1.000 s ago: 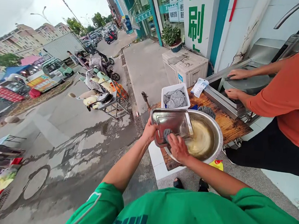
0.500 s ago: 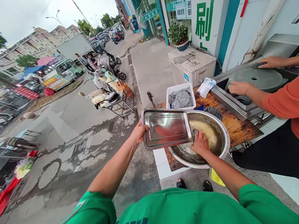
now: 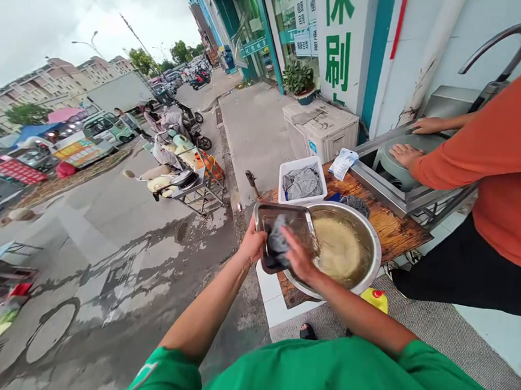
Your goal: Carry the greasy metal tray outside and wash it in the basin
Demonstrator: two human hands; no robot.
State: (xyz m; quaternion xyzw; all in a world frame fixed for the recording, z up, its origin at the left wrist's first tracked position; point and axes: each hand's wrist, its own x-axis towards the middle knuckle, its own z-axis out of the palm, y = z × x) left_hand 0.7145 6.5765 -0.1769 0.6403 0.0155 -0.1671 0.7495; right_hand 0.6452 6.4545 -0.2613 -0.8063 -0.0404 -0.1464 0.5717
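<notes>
My left hand (image 3: 253, 242) grips the near left edge of a shallow rectangular metal tray (image 3: 304, 217), which is tilted over the left rim of a large metal basin (image 3: 375, 252). A wet grey cloth (image 3: 279, 235) lies against the inside of the tray, with my right hand (image 3: 299, 255) pressing on it; motion blurs the fingers. Cloudy, yellowish water (image 3: 337, 246) stands in the basin.
The basin sits on a wooden board (image 3: 392, 235), beside a white tub (image 3: 284, 179) of grey cloths (image 3: 304, 183) and a white packet (image 3: 344, 164). At right, a co-worker in an orange top (image 3: 516, 161) works at a metal sink (image 3: 378, 186). A tap (image 3: 502, 43) rises behind.
My right hand has come out of the basin water with the grey cloth and is now inside the tray. The tray has tipped. The co-worker's hands and round grey lid-like object have shifted.
</notes>
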